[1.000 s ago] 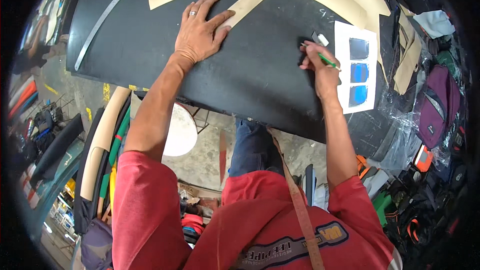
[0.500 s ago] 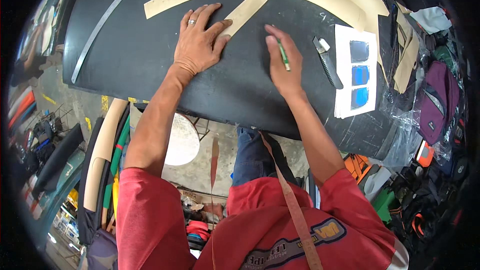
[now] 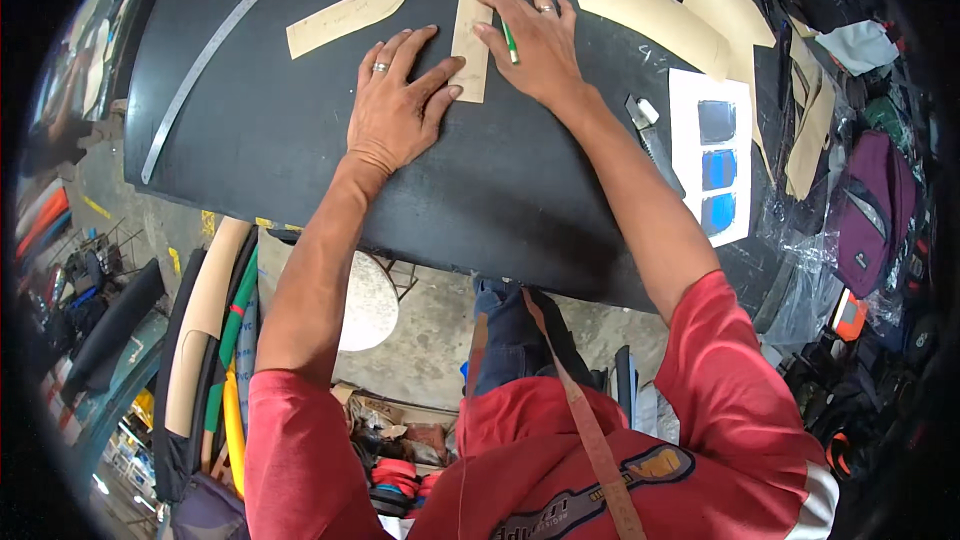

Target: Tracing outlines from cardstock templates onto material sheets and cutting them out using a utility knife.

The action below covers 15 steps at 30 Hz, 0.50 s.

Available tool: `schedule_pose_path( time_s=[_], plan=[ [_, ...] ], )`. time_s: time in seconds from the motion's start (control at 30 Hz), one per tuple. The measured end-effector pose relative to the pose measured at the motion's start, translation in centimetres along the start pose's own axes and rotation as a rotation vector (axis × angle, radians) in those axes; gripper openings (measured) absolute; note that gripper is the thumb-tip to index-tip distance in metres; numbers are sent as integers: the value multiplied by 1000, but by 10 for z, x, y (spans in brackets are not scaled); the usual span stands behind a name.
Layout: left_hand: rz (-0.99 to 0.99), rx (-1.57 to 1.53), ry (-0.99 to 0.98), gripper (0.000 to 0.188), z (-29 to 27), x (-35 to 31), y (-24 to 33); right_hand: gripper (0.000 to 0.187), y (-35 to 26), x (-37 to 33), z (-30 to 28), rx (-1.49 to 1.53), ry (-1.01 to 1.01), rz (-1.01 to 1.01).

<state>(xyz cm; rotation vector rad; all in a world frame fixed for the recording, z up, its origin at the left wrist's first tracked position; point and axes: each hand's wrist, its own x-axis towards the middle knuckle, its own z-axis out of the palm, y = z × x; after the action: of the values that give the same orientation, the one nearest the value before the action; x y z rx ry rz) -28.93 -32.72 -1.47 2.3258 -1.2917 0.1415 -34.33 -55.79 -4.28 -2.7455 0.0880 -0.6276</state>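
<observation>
A narrow tan card pattern piece [image 3: 473, 45] with a rounded top lies nearly upright in the picture on black sheet material [image 3: 450, 210]. My left hand [image 3: 395, 105] rests flat with fingers spread, its thumb and forefinger touching the piece's lower left edge. On the piece's upper right edge are the fingertips of my right hand [image 3: 540, 45]. A slim green pen [image 3: 508, 37] is tucked in that hand, pointing down toward me. Another bent tan pattern piece [image 3: 360, 5] lies beyond my left hand.
Right of my forearm are a utility knife [image 3: 648, 135] and a white sheet [image 3: 685, 120] with blue and dark pictures. More tan pieces [image 3: 660, 25] lie at the back right. A metal ruler [image 3: 205, 65] curves along the left. A purple bag [image 3: 877, 210] sits far right.
The pattern piece has turned from a rightward slant to nearly upright. My right hand has moved up and left onto it, the pen still held. My left hand has barely shifted.
</observation>
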Motion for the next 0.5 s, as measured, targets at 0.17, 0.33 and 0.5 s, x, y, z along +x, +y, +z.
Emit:
schedule_pose_path(
  time_s=[0.17, 0.33, 0.5],
  plan=[
    [-9, 12, 4, 34, 2, -1, -1, 32, -5, -15, -16, 484, 151, 232],
    [-37, 70, -14, 41, 6, -3, -2, 19, -28, -22, -23, 1156, 165, 531],
    [-51, 112, -16, 47, 9, 0, -5, 19, -25, -26, -13, 884, -18, 361]
  ],
)
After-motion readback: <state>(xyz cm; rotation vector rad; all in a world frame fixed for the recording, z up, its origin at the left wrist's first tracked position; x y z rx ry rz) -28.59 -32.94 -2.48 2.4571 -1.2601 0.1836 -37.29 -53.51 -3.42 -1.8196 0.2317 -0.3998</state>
